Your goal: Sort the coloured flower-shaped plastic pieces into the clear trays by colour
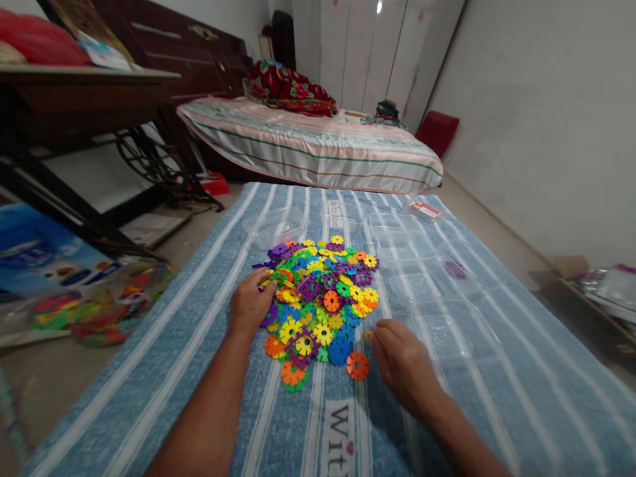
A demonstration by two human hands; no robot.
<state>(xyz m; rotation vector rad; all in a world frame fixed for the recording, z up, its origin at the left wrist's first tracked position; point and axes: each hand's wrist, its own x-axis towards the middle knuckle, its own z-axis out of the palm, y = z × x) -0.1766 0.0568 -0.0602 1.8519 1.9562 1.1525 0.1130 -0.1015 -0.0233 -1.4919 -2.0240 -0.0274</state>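
Observation:
A heap of flat plastic snowflake discs [320, 298] in yellow, orange, green, blue and purple lies on a blue-and-white striped cloth [278, 424]. My left hand [250, 303] rests on the heap's left edge, fingers curled onto the pieces; what they grip is hidden. My right hand [405, 361] sits at the heap's lower right, fingers pinched on a small yellow disc [368, 336]. An orange disc [358, 366] lies loose just left of that hand.
Several clear plastic containers [422, 245] stand on the cloth behind and right of the heap; one holds a purple disc [455, 269]. A clear bag of coloured pieces [119, 301] lies on the floor at left. A mattress [308, 142] and a dark table [84, 99] are beyond.

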